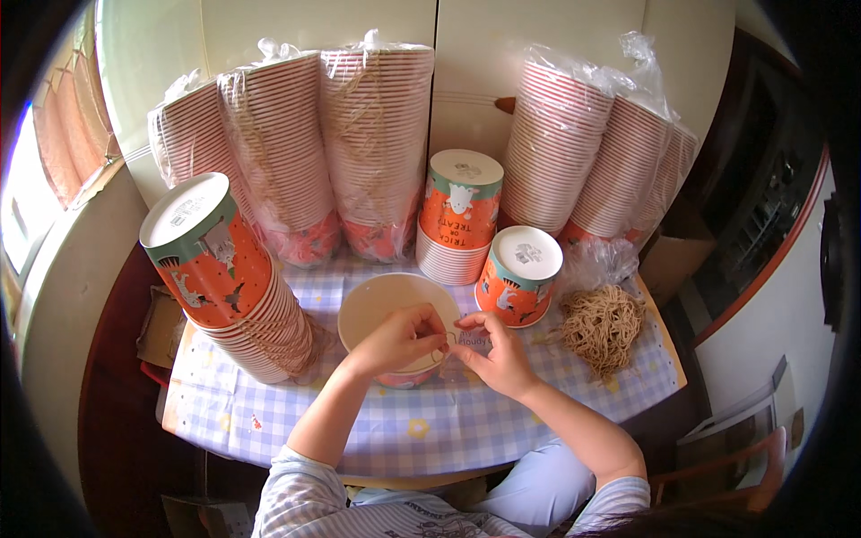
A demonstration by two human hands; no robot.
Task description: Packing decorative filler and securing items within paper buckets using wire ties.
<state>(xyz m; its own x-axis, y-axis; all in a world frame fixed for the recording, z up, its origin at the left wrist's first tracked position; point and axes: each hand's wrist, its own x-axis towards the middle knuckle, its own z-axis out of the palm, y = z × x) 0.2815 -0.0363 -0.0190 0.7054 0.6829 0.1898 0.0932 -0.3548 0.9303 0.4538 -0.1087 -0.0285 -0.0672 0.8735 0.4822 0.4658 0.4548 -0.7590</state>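
Observation:
An upright, open paper bucket (392,291) with a pale inside stands in front of me. Over its right rim my left hand (408,339) is closed in a pinch. Close beside it, my right hand (495,359) also pinches, its fingertips almost meeting the left ones. Between them shows a bit of thin, pale cord (438,356), partly hidden by the fingers. Right of my hands lies a tangled heap of tan cords (603,327). An upside-down orange and green bucket (513,291) sits just beyond my right hand.
Leaning at the left is a nested stack of upside-down buckets (229,278) with cords draped on it. Another stack (457,220) stands behind. Several tall plastic-wrapped bucket stacks (375,143) line the table's back. A checked cloth (359,439) covers the table.

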